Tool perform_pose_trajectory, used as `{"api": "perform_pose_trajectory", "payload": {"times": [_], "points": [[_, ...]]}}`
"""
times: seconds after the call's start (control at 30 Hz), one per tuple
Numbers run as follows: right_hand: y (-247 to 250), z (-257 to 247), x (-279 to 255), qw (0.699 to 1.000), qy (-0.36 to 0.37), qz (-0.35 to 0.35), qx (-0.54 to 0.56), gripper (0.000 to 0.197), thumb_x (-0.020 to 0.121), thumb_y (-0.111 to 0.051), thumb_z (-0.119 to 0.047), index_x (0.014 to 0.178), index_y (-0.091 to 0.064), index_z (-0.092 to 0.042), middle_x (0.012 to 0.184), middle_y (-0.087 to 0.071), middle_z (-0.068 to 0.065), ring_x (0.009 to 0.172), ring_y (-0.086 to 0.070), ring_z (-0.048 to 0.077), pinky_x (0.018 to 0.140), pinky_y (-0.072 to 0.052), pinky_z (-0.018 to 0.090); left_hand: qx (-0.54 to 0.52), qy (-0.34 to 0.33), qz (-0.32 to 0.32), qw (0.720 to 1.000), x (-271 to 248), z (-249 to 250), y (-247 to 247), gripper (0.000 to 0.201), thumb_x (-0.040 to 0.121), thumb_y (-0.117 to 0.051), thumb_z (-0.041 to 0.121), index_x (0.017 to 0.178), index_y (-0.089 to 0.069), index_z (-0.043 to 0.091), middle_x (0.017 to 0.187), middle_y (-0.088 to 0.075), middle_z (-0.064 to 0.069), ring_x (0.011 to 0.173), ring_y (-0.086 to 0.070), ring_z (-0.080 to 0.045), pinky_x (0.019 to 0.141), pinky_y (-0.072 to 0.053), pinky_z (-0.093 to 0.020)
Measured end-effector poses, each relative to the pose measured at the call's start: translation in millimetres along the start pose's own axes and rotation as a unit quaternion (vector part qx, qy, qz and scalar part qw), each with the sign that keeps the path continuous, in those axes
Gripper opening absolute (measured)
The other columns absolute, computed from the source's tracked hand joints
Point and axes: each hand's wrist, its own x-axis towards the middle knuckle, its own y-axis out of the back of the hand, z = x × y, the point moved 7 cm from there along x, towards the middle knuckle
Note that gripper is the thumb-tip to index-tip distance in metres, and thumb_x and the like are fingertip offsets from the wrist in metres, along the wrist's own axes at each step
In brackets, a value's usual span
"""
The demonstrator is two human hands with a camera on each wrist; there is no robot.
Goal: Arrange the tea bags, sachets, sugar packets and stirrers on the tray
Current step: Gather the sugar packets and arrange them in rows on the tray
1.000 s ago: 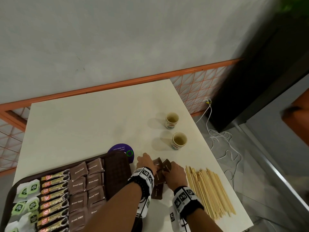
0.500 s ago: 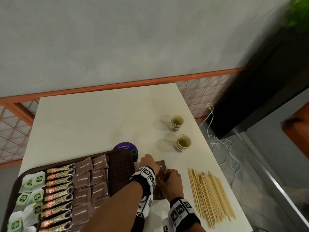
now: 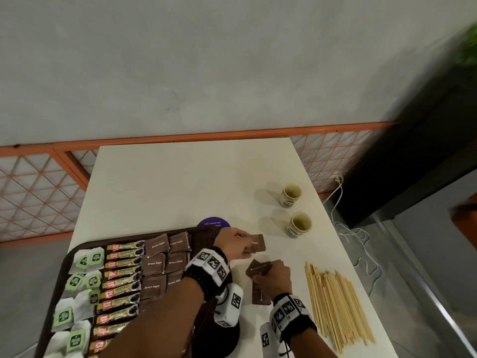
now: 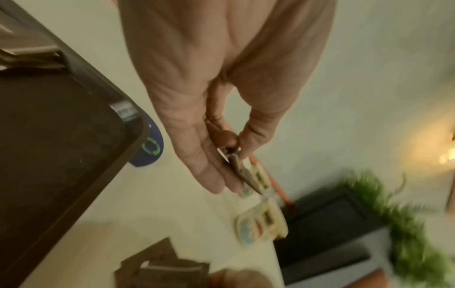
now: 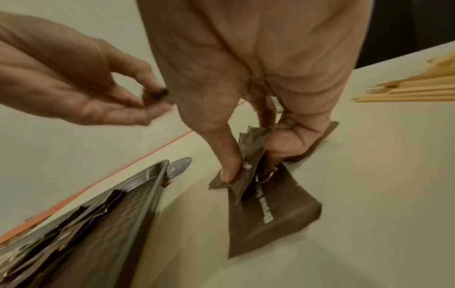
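Note:
A dark brown tray (image 3: pixel 77 250) at the lower left holds green tea bags (image 3: pixel 84 260), coffee sachets (image 3: pixel 124 267) and brown sugar packets (image 3: pixel 156 248). My left hand (image 3: pixel 236 244) pinches one brown sugar packet (image 3: pixel 258 242) just right of the tray's corner; in the left wrist view that packet (image 4: pixel 242 171) shows edge-on between thumb and fingers. My right hand (image 3: pixel 273 276) grips a few brown sugar packets (image 3: pixel 258 268), seen in the right wrist view as a bunch (image 5: pixel 248 154) under the fingers. Another packet (image 5: pixel 268 216) lies flat on the table below them. Wooden stirrers (image 3: pixel 335 303) lie in a pile at the right.
Two small paper cups (image 3: pixel 290 195) (image 3: pixel 299 224) stand on the white table (image 3: pixel 180 182) beyond the hands. A purple round sticker (image 3: pixel 213 223) lies by the tray's far corner. An orange mesh rail (image 3: pixel 38 192) borders the table; white cables (image 3: pixel 358 241) lie on the floor at the right.
My left hand has lifted one sugar packet away from the pile, up and toward the tray. My right hand has gathered the loose packets under its fingers.

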Motion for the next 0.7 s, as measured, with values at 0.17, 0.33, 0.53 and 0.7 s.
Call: {"api": "perform_pose_trajectory", "payload": {"times": [0.17, 0.33, 0.53, 0.7], "points": [[-5.9, -4.7, -1.7, 0.998, 0.023, 0.0, -0.06, 0.044, 0.081, -0.069, -0.026, 0.116, -0.05, -0.009, 0.126, -0.049, 0.014, 0.115, -0.052, 0.03, 0.085, -0.046, 0.032, -0.148, 0.006, -0.048, 0.988, -46.2, -0.2, 49.2, 0.015, 0.089, -0.058, -0.01, 0.096, -0.06, 0.003, 0.093, -0.07, -0.015, 0.08, -0.069, -0.026, 0.08, -0.059, -0.039], [-8.4, -12.4, -6.2, 0.997, 0.042, 0.011, -0.069, 0.04, 0.083, -0.069, -0.022, 0.113, -0.05, -0.004, 0.118, -0.062, 0.018, 0.11, -0.061, 0.033, 0.072, -0.042, 0.03, -0.233, 0.038, -0.052, 0.97, -81.8, -29.4, 97.9, 0.009, 0.091, -0.056, -0.003, 0.093, -0.059, 0.005, 0.086, -0.07, -0.016, 0.07, -0.07, -0.022, 0.065, -0.059, -0.031], [17.5, -25.5, -33.2, 0.995, 0.093, 0.03, -0.022, 0.018, 0.078, -0.075, -0.018, 0.093, -0.065, -0.013, 0.093, -0.071, 0.006, 0.091, -0.065, 0.028, 0.075, -0.05, 0.034, -0.338, 0.072, -0.095, 0.934, -110.4, -68.1, 131.1, 0.033, 0.093, -0.043, 0.003, 0.119, -0.058, -0.01, 0.112, -0.067, -0.03, 0.092, -0.072, -0.035, 0.067, -0.061, -0.041], [25.0, -78.5, -111.3, 0.952, 0.181, -0.139, 0.206, 0.019, 0.08, -0.078, -0.009, 0.098, -0.073, -0.014, 0.074, -0.073, 0.002, 0.066, -0.067, 0.018, 0.058, -0.053, 0.031, -0.261, 0.053, -0.08, 0.961, -118.7, -69.9, 127.1, 0.028, 0.093, -0.034, -0.001, 0.113, -0.053, 0.001, 0.099, -0.07, -0.022, 0.082, -0.071, -0.032, 0.066, -0.058, -0.039]]}}
